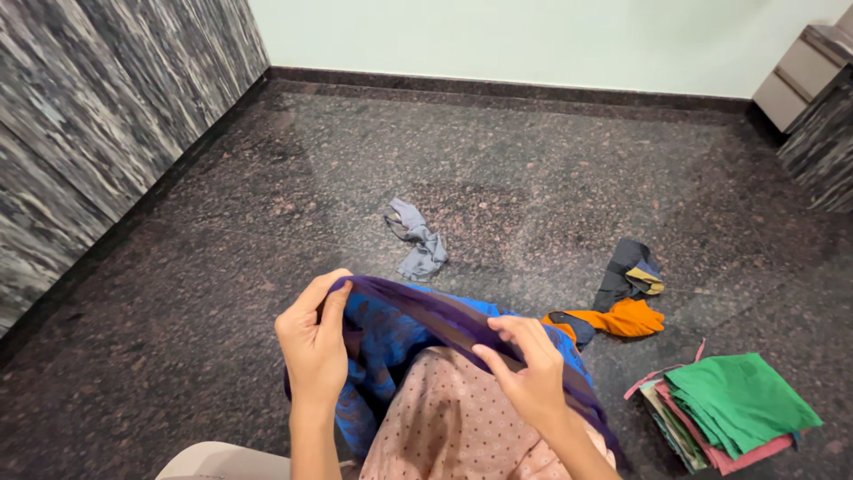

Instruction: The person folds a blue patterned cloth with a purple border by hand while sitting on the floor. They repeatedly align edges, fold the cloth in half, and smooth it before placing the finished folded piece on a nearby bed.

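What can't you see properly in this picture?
- Blue and purple cloth: head view; its lower part is hidden behind the left hand, right hand and dotted pink cloth.
- Folded pile: the green cloth on top covers the layers below.
- Drawer unit: cut off by the right edge.

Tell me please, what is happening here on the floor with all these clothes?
A person holds up a blue garment with a purple border, gripping its edge with the left hand and the right hand. It hangs over a pink dotted cloth on their lap. To their right lies a folded stack topped by a green cloth. A grey cloth and an orange and dark cloth lie crumpled on the dark stone floor.
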